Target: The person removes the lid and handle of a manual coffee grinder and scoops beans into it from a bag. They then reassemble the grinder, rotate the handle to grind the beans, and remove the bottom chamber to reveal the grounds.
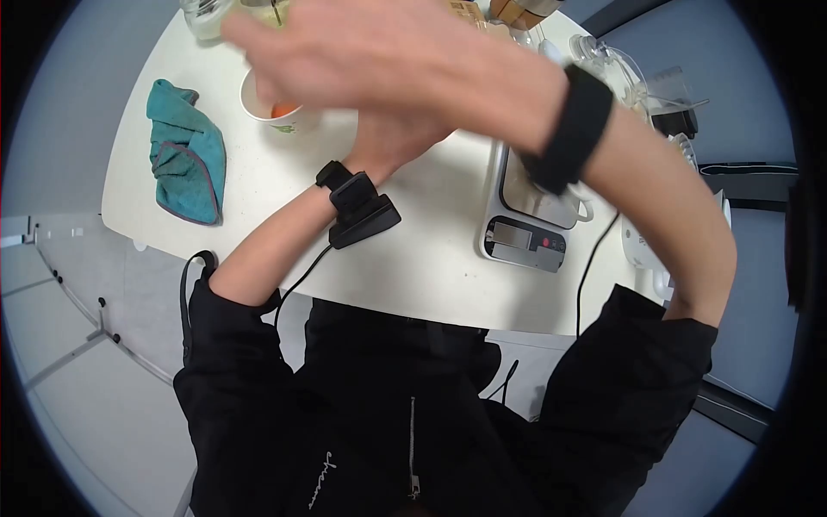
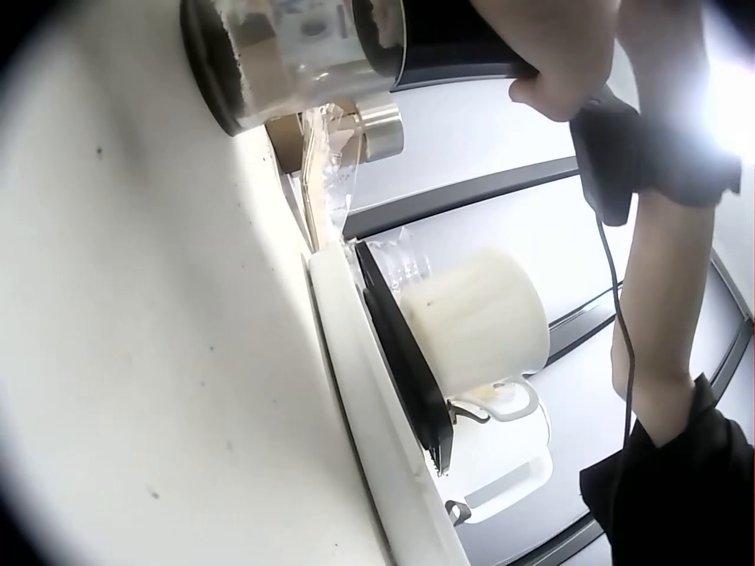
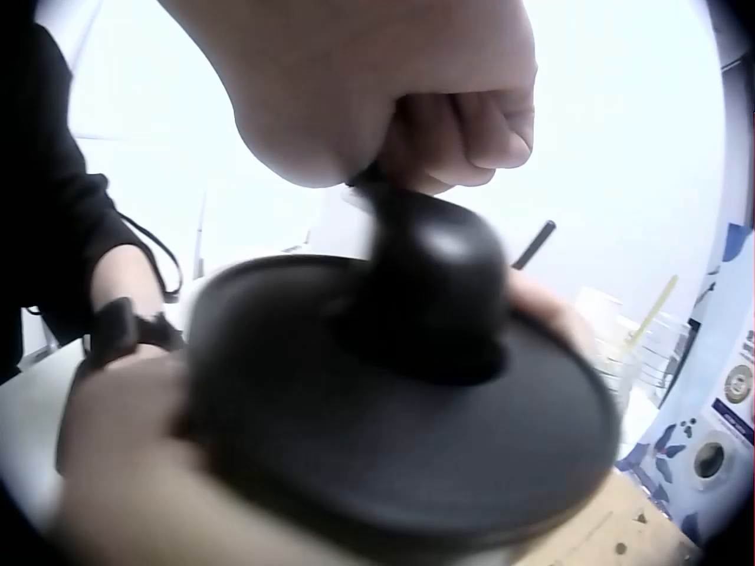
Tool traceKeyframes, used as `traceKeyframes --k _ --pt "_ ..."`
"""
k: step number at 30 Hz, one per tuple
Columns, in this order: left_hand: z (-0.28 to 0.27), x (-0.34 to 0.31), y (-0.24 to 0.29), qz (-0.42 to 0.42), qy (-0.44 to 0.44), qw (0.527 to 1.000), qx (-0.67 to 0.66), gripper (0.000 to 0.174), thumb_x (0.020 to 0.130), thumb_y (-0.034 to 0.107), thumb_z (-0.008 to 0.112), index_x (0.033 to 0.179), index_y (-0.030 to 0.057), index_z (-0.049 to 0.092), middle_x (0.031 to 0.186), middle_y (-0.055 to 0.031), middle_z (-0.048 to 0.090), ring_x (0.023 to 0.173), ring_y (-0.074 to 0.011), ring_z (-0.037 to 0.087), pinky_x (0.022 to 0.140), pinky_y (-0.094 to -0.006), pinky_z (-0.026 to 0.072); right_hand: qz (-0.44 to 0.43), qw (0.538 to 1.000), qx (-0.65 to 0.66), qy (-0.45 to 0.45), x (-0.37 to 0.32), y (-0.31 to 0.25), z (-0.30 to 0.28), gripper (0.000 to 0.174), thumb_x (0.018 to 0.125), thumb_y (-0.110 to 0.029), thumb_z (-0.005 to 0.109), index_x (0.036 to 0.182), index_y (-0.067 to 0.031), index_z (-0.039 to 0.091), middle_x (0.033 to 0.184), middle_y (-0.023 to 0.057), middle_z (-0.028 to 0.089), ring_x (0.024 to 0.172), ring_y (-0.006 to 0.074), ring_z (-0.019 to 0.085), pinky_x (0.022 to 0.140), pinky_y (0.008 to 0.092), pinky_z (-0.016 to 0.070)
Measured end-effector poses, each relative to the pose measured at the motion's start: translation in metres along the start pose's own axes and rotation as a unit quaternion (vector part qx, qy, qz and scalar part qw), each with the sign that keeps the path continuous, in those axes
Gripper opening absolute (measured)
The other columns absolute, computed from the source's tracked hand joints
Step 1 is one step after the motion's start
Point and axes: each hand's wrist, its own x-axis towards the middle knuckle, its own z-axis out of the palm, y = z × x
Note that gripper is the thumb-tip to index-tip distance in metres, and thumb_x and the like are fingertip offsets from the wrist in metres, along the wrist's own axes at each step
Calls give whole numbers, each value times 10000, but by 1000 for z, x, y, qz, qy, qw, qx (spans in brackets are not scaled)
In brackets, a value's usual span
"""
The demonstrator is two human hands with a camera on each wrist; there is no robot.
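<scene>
A hand-crank grinder stands upright between my hands, hidden behind my right arm in the head view. In the left wrist view its clear body [image 2: 313, 53] has a black base and a black upper part. The right wrist view looks down on its round black lid [image 3: 401, 436] and the crank hub [image 3: 437, 295]. My left hand [image 1: 401, 142] grips the grinder below the lid, with fingers [image 3: 549, 309] showing past the far rim. Above it my right hand [image 1: 353, 52], blurred, curls its fingers round the end of the crank, which is mostly covered.
On the right lies a scale [image 1: 525, 246] bearing a pale mug [image 2: 478, 318]. Glassware [image 1: 590, 47] stands behind it. A teal cloth [image 1: 189, 159] and a paper cup [image 1: 284, 127] with something orange are on the left. A glass jar [image 1: 205, 19] stands at the far edge.
</scene>
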Motion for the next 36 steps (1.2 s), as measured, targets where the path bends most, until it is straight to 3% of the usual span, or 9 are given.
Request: traceKeyframes --k 1,3,4,10,16,19,26,30,36 --pt "1 3 -1 5 -1 1000 12 488 657 170 820 1053 33 569 805 -44 683 726 -119 646 724 -260 528 120 978 -112 -126 10 -5 -6 169 886 -185 519 951 -31 493 551 131 567 487 332 575 454 439 442" --pt "2 4 3 -16 3 1000 -3 490 663 167 819 1059 31 563 800 -35 673 724 -112 634 723 -255 521 192 958 -103 -187 16 17 -14 252 923 -203 469 1000 36 492 604 173 600 541 360 599 485 452 468" --pt "2 4 4 -24 8 1000 -14 494 666 165 820 1063 30 559 799 -29 664 725 -107 623 724 -252 516 146 981 17 -125 0 56 0 274 919 -208 472 1011 49 491 605 173 604 545 358 604 489 451 472" --pt "6 2 5 -52 40 996 -62 470 679 151 823 1031 27 537 800 -15 629 736 -78 579 724 -228 486 222 957 -68 -176 -56 91 -32 232 932 -211 467 937 21 453 588 191 589 561 394 599 496 475 464" --pt "6 3 5 -57 54 995 -58 492 660 169 808 1057 27 556 830 -67 680 765 -121 656 760 -269 537 316 920 -105 -209 -101 61 -73 213 939 -207 469 923 4 456 616 195 597 561 380 599 491 470 462" --pt "7 1 2 -44 57 996 -59 492 661 170 807 1060 26 557 846 -71 684 773 -123 658 759 -269 537 237 953 -144 -125 -133 51 -70 129 871 -162 579 948 -104 494 486 104 516 420 290 540 417 416 396" --pt "5 1 4 -51 42 994 -85 522 657 172 821 1084 26 558 890 -76 689 793 -137 662 758 -274 538 278 933 -93 -207 -125 -25 -94 160 859 -132 608 965 -87 496 507 103 528 449 293 559 443 406 424" --pt "10 -3 -7 -111 39 980 -158 559 654 183 841 1117 30 569 900 -66 694 832 -145 663 783 -288 538 180 974 10 -137 -100 -49 -77 186 762 -117 649 897 -86 525 528 62 535 404 240 520 404 366 411" --pt "-5 -16 8 -146 24 961 -232 584 677 161 836 1161 32 536 903 -52 680 826 -139 655 768 -297 527 125 989 21 -69 -30 -37 -27 170 884 -210 600 934 -84 498 518 88 521 420 251 528 392 392 377"
